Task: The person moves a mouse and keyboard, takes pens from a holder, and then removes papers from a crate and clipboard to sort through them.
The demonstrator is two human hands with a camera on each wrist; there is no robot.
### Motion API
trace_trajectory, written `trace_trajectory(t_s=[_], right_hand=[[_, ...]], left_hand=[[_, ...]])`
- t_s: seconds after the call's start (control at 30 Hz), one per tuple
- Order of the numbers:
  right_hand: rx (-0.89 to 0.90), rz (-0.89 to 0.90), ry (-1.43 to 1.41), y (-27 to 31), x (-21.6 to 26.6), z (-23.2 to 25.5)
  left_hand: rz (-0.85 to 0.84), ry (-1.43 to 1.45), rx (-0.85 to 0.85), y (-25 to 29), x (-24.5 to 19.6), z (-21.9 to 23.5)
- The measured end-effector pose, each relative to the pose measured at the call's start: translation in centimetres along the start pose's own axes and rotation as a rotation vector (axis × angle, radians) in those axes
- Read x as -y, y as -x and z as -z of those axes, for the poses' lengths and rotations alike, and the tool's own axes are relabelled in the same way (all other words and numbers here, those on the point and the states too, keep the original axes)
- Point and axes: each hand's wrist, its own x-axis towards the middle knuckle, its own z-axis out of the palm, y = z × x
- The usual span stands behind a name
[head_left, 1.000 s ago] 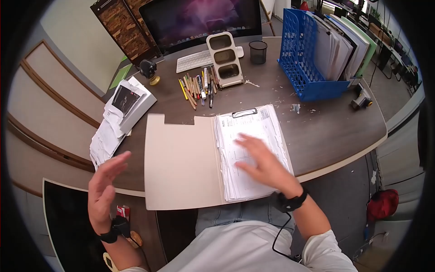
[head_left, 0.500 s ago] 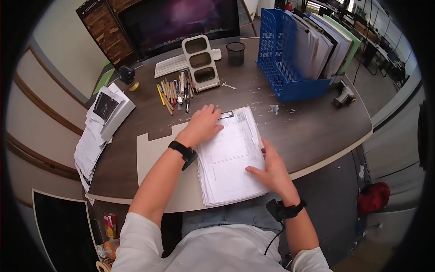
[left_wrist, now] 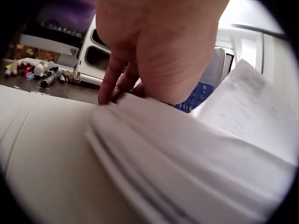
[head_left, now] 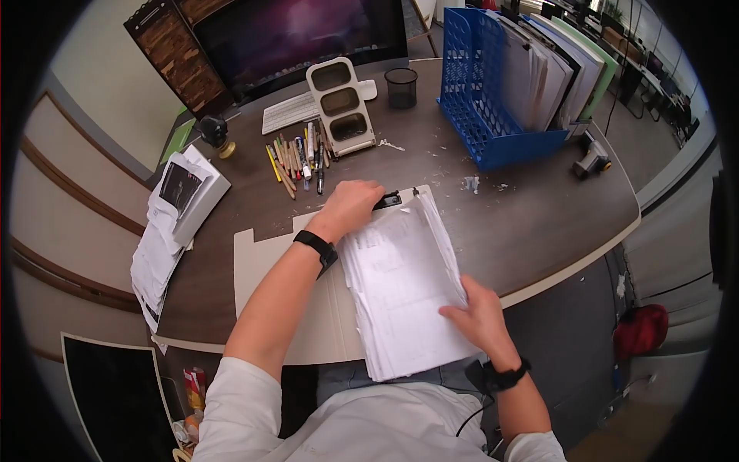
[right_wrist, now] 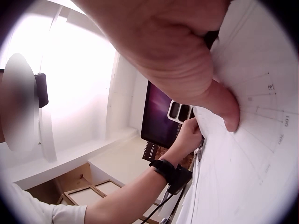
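Observation:
An opened beige folder (head_left: 308,323) lies at the desk's front edge with a thick stack of white papers (head_left: 400,300) over its right half. At the top of the folder, my left hand (head_left: 350,209) has its fingers at the black clip (head_left: 389,200); in the left wrist view the left hand (left_wrist: 159,51) reaches down behind the paper edges. My right hand (head_left: 481,312) grips the stack's right edge, the papers bent and shifted toward me. In the right wrist view the right thumb (right_wrist: 229,112) lies on a printed sheet.
Pens and pencils (head_left: 296,162) lie beside a beige three-slot holder (head_left: 340,100), with a mesh cup (head_left: 401,88) to its right. A blue file rack (head_left: 500,146) stands at back right. Boxed papers (head_left: 196,204) sit at left. A keyboard (head_left: 289,115) lies below the monitor (head_left: 300,46).
The left hand came from the left side to the clip. My right hand took hold of the stack's edge, and the papers moved toward me, off the clip's end.

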Motion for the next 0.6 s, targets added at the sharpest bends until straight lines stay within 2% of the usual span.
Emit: trace_trajectory(t_s=[0.13,0.23,0.33,0.4,0.43,0.5,0.53,0.6], right_hand=[[-0.084,-0.041,-0.117,3.1,-0.1,1.5],[-0.155,-0.030,-0.092,3.8,-0.8,2.6],[-0.190,-0.123,-0.459,3.6,-0.2,5.2],[-0.258,-0.081,-0.698,3.3,0.5,6.3],[-0.273,-0.060,-0.746,2.9,0.5,6.7],[-0.264,-0.062,-0.894,1.6,1.3,6.6],[-0.258,-0.063,-0.906,0.7,2.0,5.9],[-0.104,-0.051,-1.052,-0.9,4.0,3.3]], left_hand=[[0.024,-0.008,-0.016,0.6,0.2,-0.9],[0.071,0.015,-0.054,1.1,-0.4,-0.9],[0.170,0.011,-0.079,2.5,-0.4,-0.9],[0.328,0.425,-0.488,4.7,-0.5,0.1],[0.335,0.418,-0.488,6.2,-0.5,0.8],[0.696,1.330,-0.570,10.3,-0.7,2.0],[0.681,1.517,-0.522,12.9,-1.4,2.8],[0.626,1.889,-0.430,17.6,-4.0,4.3]])
